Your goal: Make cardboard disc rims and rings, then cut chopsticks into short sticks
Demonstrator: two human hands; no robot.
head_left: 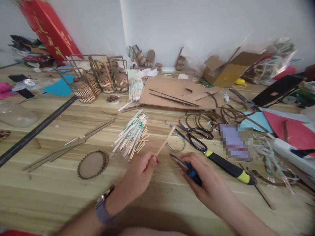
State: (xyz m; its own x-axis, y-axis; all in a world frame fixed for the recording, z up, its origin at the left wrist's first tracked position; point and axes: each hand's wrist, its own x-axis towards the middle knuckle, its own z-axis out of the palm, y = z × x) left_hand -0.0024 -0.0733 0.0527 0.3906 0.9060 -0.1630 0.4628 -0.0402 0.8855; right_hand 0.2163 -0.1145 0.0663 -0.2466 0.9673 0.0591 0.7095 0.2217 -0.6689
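Pinched in the fingers of my left hand [144, 167] is a thin wooden stick [166, 140], pointing up and to the right. My right hand [205, 178] is wrapped round a pair of blue-and-black handled pliers or cutters [188, 167]; its metal jaws lie a little right of the stick, apart from it. Behind my left hand lies a pile of paper-wrapped chopsticks [130, 132], with several short cut pieces [142, 144] at its right side. A clear ring [176, 143], perhaps a tape roll, rests beyond the stick's tip. Round scallop-edged cardboard discs [92, 165] lie to the left.
Black scissors [198, 139] and a yellow-and-black handled tool [230, 167] lie at the right, near coiled brown strips [221, 114]. Small lidded baskets with handles [105, 80] stand at the back left. Flat cardboard [167, 87] covers the back middle. Brown strips [66, 147] lie left.
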